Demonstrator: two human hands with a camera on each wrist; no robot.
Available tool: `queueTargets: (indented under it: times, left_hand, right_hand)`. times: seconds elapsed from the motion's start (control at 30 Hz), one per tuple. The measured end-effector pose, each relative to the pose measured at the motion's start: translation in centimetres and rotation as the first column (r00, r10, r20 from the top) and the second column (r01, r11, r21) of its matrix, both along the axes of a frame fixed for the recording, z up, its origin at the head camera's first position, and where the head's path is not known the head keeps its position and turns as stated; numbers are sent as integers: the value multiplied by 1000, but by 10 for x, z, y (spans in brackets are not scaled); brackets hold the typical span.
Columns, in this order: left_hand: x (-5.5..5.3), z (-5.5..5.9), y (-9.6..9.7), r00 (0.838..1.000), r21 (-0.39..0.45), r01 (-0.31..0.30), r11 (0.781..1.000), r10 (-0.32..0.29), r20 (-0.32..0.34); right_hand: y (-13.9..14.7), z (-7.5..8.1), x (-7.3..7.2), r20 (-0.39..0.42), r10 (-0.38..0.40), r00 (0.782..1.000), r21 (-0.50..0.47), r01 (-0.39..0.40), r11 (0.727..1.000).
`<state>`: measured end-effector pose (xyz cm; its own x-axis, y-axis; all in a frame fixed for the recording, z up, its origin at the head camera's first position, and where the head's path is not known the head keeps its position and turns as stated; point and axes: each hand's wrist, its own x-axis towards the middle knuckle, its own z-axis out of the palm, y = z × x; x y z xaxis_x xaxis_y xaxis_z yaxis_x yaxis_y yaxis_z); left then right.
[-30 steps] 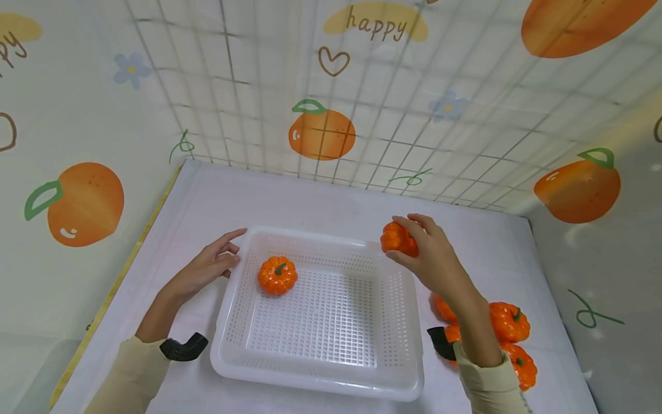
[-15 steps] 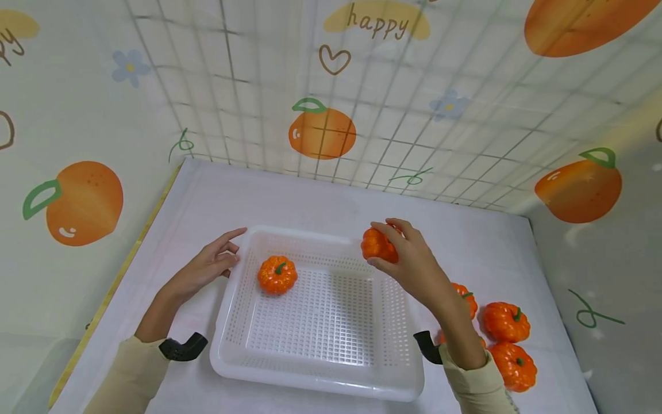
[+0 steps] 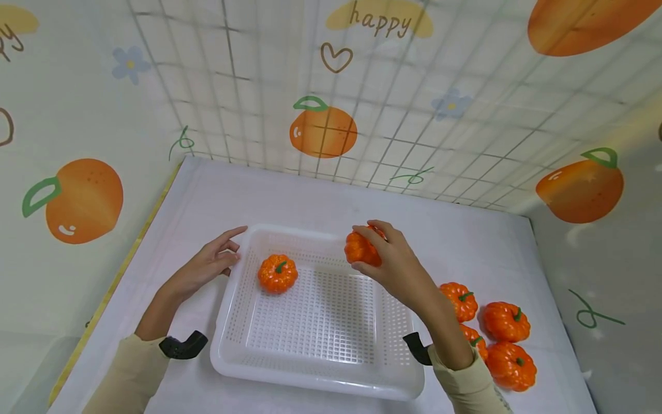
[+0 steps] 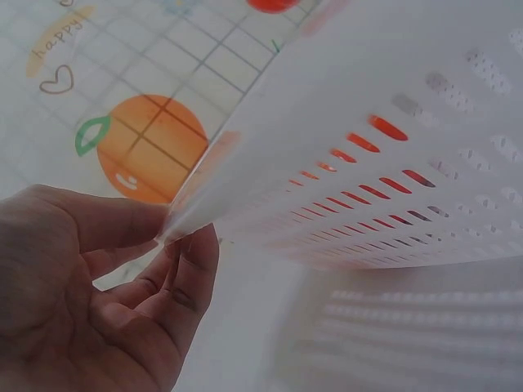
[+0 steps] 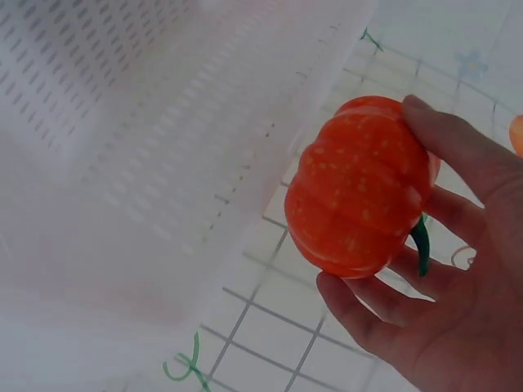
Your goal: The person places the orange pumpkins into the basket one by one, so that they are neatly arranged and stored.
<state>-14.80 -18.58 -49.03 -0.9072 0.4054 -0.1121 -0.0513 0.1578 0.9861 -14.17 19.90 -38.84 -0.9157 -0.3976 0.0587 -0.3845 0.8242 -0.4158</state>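
Observation:
My right hand point(image 3: 394, 261) grips a small orange pumpkin point(image 3: 360, 246) over the far right part of a white plastic basket point(image 3: 315, 382). The right wrist view shows thumb and fingers around the sides of that pumpkin point(image 5: 359, 192), its green stem toward the palm. At the basket's left side, my left hand point(image 3: 209, 263) pinches the rim between thumb and fingers, as the left wrist view shows at the basket wall point(image 4: 327, 155). Inside the basket, near its far left corner, sits another orange pumpkin point(image 3: 277, 274) with its stem up.
To the right of the basket, several more pumpkins point(image 3: 505, 322) lie grouped on the white tabletop point(image 3: 310, 195), partly behind my right forearm. Patterned walls with printed oranges point(image 3: 324, 132) enclose the table at the back and sides.
My right hand has carried its pumpkin leftward, from the basket's far right corner to over the basket. More of the pumpkins at the right now show. The left hand has stayed at the rim.

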Motion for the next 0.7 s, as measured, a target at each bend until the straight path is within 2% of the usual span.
queueTargets:
  times: [0.4,0.7]
  left_hand:
    - [-1,0,-1,1000,3,-2,1000,2,-3]
    - [-2,-2,-1,1000,11,-4,1000,4,2]
  right_hand:
    - [-20,-9,5,17,73,997,18,-73,997]
    - [-33,-23,10,-19,156,988,38,-155,987]
